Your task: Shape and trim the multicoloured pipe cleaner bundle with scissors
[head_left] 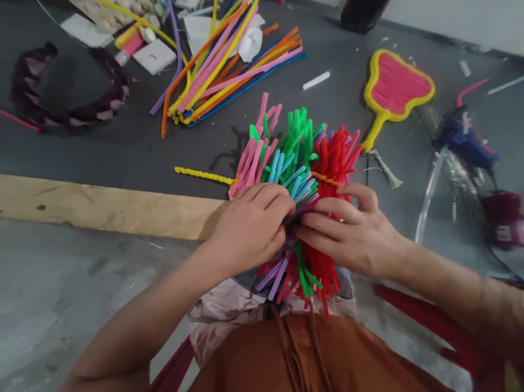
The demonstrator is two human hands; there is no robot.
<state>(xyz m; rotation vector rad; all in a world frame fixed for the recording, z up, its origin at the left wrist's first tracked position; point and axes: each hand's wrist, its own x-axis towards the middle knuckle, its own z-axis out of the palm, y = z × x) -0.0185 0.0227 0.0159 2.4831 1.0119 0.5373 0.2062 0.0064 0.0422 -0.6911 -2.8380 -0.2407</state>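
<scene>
A big bundle of pipe cleaners (299, 135) in pink, green, light blue, purple and red sits at the table's front edge, its ends fanning out. My left hand (259, 220) is closed on its left side, fingers curled in at the light blue and purple stems. From the right, my right hand (354, 230) grips the purple and red stems with bent fingers. The fingertips of both hands nearly meet at the middle, partly hidden among the stems. A twisted yellow pipe cleaner (202, 175) sticks out leftward, and a twisted orange one (326, 179) crosses the red part.
Loose pipe cleaners (223, 61) lie in a pile behind the bundle. A dark braided headband (75, 114) rests at left. On the right are a yellow-edged pink paddle shape (397, 85), a blue glue gun (468, 139) and a maroon device (507, 220) with a cable.
</scene>
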